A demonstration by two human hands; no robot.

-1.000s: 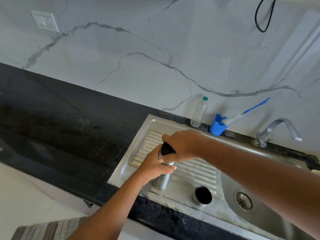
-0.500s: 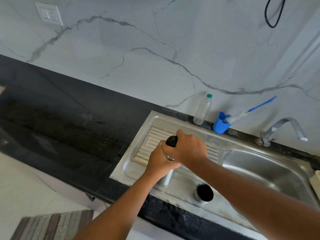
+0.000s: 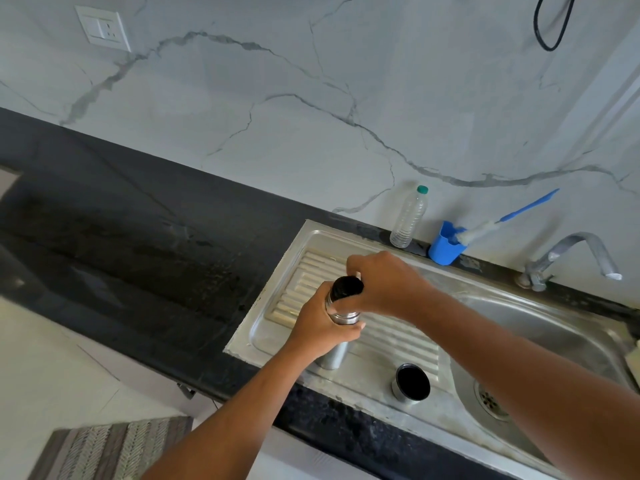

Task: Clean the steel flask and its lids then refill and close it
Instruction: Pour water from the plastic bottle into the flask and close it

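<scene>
The steel flask (image 3: pixel 333 355) stands upright on the ribbed drainboard (image 3: pixel 391 337) of the steel sink. My left hand (image 3: pixel 320 327) grips its upper body. A black inner lid (image 3: pixel 346 287) sits on the flask's mouth, and my right hand (image 3: pixel 384 284) holds it from the right with fingers curled round it. The steel outer cap (image 3: pixel 411 382) stands apart on the drainboard near the front edge, its dark inside facing up.
A clear plastic bottle (image 3: pixel 408 218) and a blue cup (image 3: pixel 445 245) holding a blue-handled bottle brush (image 3: pixel 485 228) stand at the wall behind the sink. The tap (image 3: pixel 571 258) is at the right, above the basin (image 3: pixel 540 334). Black counter (image 3: pixel 121 237) stretches left.
The flask and both hands stay on the drainboard. My right hand has shifted round the black lid, which now shows more from above. The camera has moved a little.
</scene>
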